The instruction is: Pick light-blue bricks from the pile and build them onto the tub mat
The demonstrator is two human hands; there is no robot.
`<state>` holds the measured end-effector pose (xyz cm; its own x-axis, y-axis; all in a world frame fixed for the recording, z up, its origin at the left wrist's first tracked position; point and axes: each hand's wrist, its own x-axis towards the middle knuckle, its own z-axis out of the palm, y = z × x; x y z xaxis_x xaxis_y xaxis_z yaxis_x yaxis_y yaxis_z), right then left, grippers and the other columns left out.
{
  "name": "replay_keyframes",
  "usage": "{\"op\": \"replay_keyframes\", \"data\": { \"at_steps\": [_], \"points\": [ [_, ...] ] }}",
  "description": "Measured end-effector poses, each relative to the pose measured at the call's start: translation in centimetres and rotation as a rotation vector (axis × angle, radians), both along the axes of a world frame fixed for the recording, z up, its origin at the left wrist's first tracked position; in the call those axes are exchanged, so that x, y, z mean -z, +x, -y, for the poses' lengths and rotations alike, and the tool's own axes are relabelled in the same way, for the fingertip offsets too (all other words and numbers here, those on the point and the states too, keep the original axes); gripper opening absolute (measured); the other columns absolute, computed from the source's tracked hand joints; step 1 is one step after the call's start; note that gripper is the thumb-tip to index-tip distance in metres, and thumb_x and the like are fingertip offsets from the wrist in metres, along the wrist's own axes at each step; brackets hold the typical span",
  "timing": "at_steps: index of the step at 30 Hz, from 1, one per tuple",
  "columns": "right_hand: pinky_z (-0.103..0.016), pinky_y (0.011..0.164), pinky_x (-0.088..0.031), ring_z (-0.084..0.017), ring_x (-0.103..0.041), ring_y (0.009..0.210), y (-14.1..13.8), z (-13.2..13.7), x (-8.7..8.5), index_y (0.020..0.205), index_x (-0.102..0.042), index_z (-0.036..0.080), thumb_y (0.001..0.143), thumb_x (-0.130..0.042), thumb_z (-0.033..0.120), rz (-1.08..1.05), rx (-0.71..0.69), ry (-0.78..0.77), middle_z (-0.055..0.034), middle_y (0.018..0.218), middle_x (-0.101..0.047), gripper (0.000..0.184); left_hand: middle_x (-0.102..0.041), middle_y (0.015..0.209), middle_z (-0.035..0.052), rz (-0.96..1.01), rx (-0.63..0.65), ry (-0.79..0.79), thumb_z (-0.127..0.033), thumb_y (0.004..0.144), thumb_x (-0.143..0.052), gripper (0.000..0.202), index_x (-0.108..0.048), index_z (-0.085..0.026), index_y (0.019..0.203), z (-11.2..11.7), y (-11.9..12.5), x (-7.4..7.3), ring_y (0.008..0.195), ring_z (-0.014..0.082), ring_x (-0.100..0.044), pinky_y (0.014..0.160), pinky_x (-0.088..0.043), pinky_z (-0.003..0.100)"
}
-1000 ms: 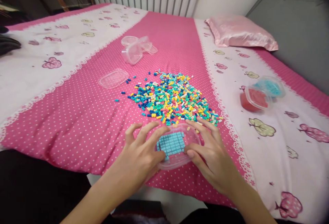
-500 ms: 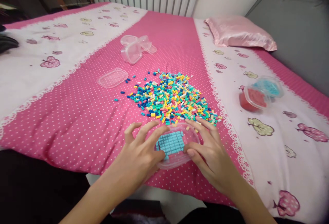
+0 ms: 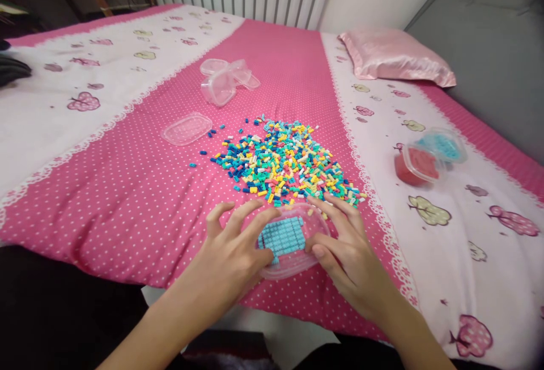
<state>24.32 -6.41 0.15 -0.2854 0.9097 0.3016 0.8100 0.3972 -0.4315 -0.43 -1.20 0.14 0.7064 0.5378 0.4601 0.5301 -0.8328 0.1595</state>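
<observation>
A shallow clear plastic lid (image 3: 293, 269) lies close to me on the pink bedspread. Inside it, small light-blue toy bricks (image 3: 283, 235) sit side by side in tight rows, with bare plastic at their right. My left hand (image 3: 238, 239) curls around the lid's left end, its thumb on the lower-left bricks and its index finger by the far rim. At the right end, my right hand (image 3: 346, 245) has thumb and index finger close together against the bricks' right edge. Its other fingers reach over the far rim. Whether a loose brick is between those fingertips, I cannot tell.
Just beyond the lid spreads a pile of mixed-colour bricks (image 3: 289, 160). An oval clear lid (image 3: 187, 128) and several clear containers (image 3: 221, 86) lie farther left. Tubs of red bricks (image 3: 419, 165) and blue bricks (image 3: 444, 144) stand right. A pillow (image 3: 395, 55) lies behind.
</observation>
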Motion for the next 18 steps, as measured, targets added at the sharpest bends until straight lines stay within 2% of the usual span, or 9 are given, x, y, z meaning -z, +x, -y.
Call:
{"op": "replay_keyframes", "data": {
  "at_steps": [8, 13, 18],
  "points": [
    [-0.063, 0.117, -0.035, -0.036, -0.031, 0.149, -0.07, -0.16, 0.31, 0.111, -0.073, 0.019, 0.108, -0.045, 0.031, 0.114, 0.076, 0.134, -0.0153, 0.16, -0.046, 0.031, -0.062, 0.141, 0.0062, 0.011, 0.006, -0.013, -0.02, 0.086, -0.077, 0.009, -0.071, -0.025, 0.084, 0.01, -0.07, -0.15, 0.137, 0.0305, -0.041, 0.122, -0.011, 0.048],
    [-0.062, 0.118, -0.035, -0.035, -0.031, 0.149, -0.27, -0.13, 0.57, 0.113, -0.073, 0.02, 0.108, -0.045, 0.037, 0.094, 0.071, 0.12, -0.0139, 0.161, -0.045, 0.033, -0.06, 0.146, 0.0092, -0.03, -0.021, -0.007, -0.019, 0.08, -0.082, 0.026, -0.072, -0.028, 0.102, -0.11, -0.15, -0.22, 0.139, 0.0327, -0.041, 0.119, -0.012, 0.049],
    [-0.061, 0.118, -0.035, -0.033, -0.029, 0.15, -0.26, -0.14, 0.79, 0.115, -0.073, 0.022, 0.109, -0.044, 0.038, 0.069, 0.057, 0.108, -0.0125, 0.161, -0.044, 0.033, -0.057, 0.151, 0.0095, -0.05, -0.002, -0.008, -0.022, 0.075, -0.087, 0.03, -0.074, -0.029, 0.102, -0.3, -0.16, -0.24, 0.14, 0.0341, -0.04, 0.119, -0.011, 0.049]
  ]
}}
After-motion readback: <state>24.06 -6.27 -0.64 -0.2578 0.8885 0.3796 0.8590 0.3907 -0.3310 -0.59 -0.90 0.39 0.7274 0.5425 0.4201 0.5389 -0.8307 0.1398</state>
